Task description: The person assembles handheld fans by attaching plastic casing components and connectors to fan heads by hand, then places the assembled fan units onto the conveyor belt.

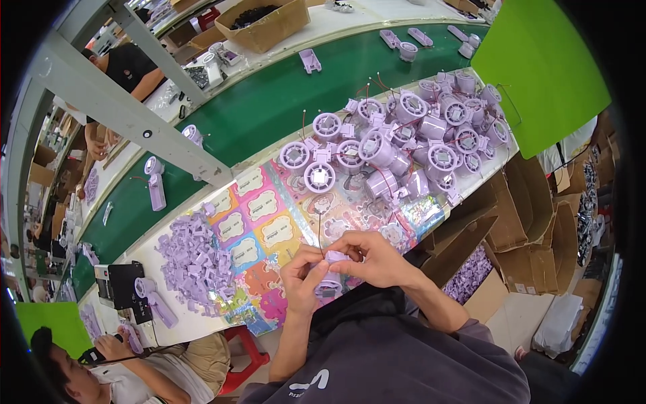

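Close to my body, over the table's near edge, my left hand (304, 275) and my right hand (371, 260) are both closed on a lilac fan housing (328, 285). The thumbs and fingertips meet at its upper part, and a thin dark wire (319, 225) rises from there. Whether a smaller piece sits between the fingertips is hidden. Beyond my hands lies a heap of similar round lilac housings (379, 149), many with red wires and small square pieces attached. To the left, small lilac plastic clips (195, 259) form a loose pile.
A colourful patterned mat (270, 233) covers the table under my hands. Behind it curves a green conveyor belt (262, 84) carrying a few lilac parts. A grey metal post (134, 108) crosses the left. A black box device (121, 291) stands near a seated co-worker (128, 367). Cardboard boxes (518, 209) stand right.
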`<state>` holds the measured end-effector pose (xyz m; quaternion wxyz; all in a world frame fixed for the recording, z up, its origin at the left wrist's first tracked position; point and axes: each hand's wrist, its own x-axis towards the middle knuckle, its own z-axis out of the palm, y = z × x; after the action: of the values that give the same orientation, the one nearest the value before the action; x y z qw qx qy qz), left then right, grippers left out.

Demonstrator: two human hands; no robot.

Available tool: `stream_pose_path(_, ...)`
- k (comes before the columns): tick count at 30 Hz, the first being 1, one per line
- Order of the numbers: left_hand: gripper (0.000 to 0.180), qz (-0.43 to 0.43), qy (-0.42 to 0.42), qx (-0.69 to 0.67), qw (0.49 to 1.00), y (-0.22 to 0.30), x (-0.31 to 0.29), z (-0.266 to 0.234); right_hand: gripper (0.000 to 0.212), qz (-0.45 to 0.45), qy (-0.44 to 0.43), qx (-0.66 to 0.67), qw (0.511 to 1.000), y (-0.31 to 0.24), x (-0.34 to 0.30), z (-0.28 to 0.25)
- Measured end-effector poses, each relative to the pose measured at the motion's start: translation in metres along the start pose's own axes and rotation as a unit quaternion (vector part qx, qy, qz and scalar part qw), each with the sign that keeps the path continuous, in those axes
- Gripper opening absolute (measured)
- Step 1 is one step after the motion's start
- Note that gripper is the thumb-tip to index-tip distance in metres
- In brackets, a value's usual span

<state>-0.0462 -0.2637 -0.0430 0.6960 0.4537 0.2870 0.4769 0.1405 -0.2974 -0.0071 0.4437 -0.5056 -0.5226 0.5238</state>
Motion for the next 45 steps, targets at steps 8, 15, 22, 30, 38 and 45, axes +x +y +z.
stream_pose_path(8, 0.009, -0.008, 0.148, -0.010, 0.989, -0.005, 0.004, -0.005, 0.033, -0.134, 0.162, -0.151, 0.966, 0.008, 0.003, 0.022)
stream_pose_path(15, 0.025, 0.042, -0.025, 0.153, 0.987, 0.021, 0.016, 0.008, 0.084, -0.064, 0.147, 0.066, 0.985, 0.021, -0.011, 0.056)
stream_pose_path(22, 0.010, 0.213, 0.013, 0.358, 0.909, 0.062, 0.181, 0.007, 0.057, -0.170, 0.198, -0.306, 0.916, 0.047, 0.025, -0.002)
stream_pose_path(30, 0.067, 0.290, -0.154, 0.806, 0.492, 0.017, 0.393, -0.004, 0.053, -0.203, 0.199, -0.306, 0.908, 0.062, 0.036, -0.012)
stream_pose_path(38, 0.046, 0.335, -0.150, 0.868, 0.336, -0.039, 0.508, 0.015, 0.056, -0.145, 0.171, -0.284, 0.932, 0.064, 0.033, -0.018)
stream_pose_path(45, 0.040, 0.218, -0.214, 0.908, 0.287, -0.004, 0.508, 0.036, 0.055, -0.141, 0.163, -0.302, 0.929, 0.063, 0.038, -0.019)
